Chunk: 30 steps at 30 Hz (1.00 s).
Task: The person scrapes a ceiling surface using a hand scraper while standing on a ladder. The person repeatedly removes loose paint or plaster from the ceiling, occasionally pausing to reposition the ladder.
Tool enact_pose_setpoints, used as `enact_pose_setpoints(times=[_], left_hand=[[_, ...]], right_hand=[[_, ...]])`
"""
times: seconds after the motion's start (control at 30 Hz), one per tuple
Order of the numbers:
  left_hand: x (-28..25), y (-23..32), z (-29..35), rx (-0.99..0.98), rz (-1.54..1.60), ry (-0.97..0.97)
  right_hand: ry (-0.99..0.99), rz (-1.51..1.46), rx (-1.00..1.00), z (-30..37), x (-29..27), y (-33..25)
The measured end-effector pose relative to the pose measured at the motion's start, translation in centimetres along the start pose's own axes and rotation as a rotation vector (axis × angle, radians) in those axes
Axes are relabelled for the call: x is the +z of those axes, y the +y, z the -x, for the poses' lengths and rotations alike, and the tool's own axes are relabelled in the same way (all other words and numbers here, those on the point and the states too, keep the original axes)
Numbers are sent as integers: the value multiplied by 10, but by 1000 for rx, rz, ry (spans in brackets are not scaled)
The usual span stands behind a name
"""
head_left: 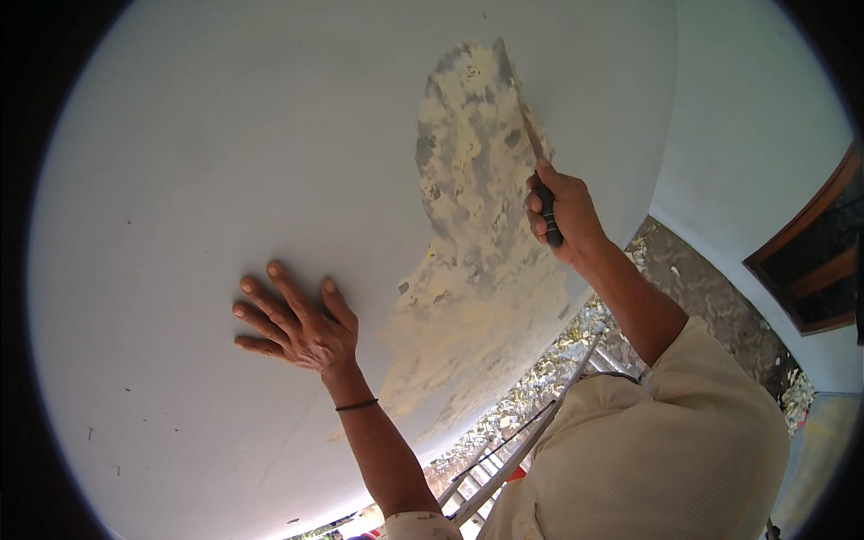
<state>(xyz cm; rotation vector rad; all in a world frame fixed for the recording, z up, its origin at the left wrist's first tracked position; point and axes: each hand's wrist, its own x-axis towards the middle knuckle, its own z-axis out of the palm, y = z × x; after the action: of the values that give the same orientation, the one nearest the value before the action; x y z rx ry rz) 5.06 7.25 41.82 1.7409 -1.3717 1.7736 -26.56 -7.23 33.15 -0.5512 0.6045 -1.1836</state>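
Observation:
A black-handled scraper (548, 209) is gripped in my right hand (567, 211), its narrow blade pointing up against the wall. The blade lies along the right edge of a bare, blotchy yellow and grey patch (472, 171) where the white coat is gone. Whether the blade tip is under the coat is too small to tell. My left hand (301, 324) lies flat on the white wall (198, 180), left of the patch, fingers spread and holding nothing. A dark band (357, 405) circles that wrist.
Below me stands a ladder (481, 490) with light rungs. Pale flakes (589, 326) litter the ground at the foot of the wall. At the right, another white wall (738, 117) meets this one, with a brown wooden window frame (805, 238).

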Motion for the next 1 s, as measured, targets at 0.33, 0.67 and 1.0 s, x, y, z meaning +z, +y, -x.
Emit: enact_pose_setpoints(times=[0.33,0.67,1.0], left_hand=[[1,0,2,10,-7,-3],[3,-2,5,8,-16,-1],[2,-1,4,7,-22,9]], right_hand=[[24,-13,-2,5,24,-1],[83,-28,19,-4,23,-6],[-25,55,29,4,17,-14]])
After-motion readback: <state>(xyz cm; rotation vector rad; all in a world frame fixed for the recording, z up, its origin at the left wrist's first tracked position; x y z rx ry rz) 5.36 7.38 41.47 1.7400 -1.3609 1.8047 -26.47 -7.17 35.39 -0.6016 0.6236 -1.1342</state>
